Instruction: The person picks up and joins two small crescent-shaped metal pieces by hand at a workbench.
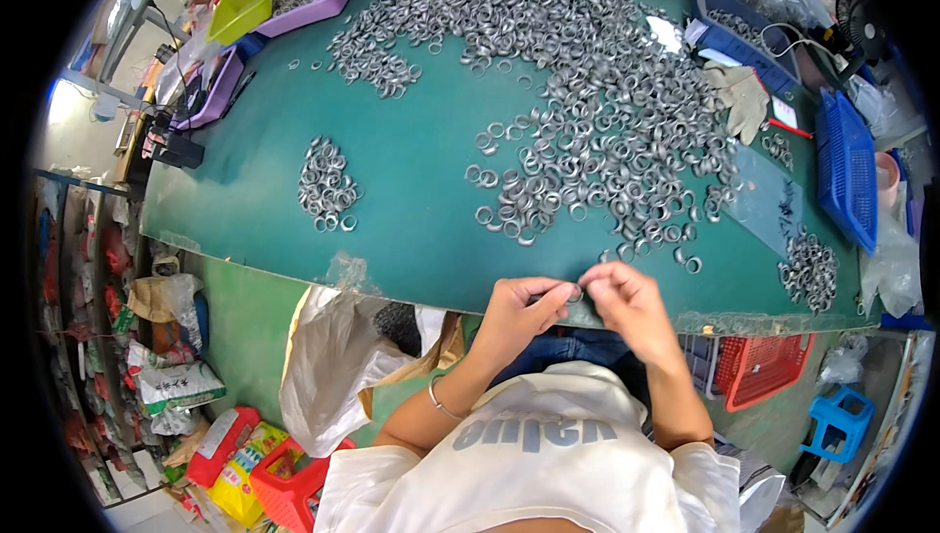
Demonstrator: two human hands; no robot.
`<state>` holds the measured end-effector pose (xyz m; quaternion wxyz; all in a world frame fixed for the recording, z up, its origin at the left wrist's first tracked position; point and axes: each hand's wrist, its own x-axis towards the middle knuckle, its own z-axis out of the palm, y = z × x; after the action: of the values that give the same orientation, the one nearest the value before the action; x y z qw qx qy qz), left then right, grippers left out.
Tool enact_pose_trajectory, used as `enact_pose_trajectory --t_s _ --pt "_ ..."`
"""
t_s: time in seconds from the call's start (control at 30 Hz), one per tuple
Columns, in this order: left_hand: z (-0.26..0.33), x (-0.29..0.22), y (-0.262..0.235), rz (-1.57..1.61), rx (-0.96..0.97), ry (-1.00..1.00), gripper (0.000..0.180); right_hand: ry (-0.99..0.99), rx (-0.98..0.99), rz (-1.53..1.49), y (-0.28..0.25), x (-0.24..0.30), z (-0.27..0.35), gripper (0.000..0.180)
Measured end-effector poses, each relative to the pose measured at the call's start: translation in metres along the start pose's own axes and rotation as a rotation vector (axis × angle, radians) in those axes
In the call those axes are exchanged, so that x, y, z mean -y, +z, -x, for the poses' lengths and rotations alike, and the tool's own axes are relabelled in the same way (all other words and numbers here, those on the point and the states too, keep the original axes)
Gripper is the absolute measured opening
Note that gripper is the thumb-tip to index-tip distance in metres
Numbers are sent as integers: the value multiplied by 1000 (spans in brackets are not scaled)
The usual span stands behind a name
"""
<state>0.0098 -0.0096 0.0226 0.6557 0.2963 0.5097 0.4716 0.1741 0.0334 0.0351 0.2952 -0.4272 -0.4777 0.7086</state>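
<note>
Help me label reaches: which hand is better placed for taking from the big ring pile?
Probably the right hand: its fingers are close to the big ring pile; the left hand sits farther off.

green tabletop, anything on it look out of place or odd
A crumpled beige work glove lies beside the large pile of metal rings, cloth among metal; two stray rings sit apart, upper left.
</note>
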Motion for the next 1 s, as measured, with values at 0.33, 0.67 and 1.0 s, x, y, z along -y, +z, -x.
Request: enact_pose_trajectory --t_s 0.33,0.67,1.0 --pt "-7 -2 -4 89 -26 21 23 -52 -245 366 -64 50 -51 13" --pt "-6 -4 -2 123 44 36 20 -387 -643 1 -256 136 -199 20" --pt "-5 -5 5 190 59 49 22 -126 19 -18 -36 52 -43 17"
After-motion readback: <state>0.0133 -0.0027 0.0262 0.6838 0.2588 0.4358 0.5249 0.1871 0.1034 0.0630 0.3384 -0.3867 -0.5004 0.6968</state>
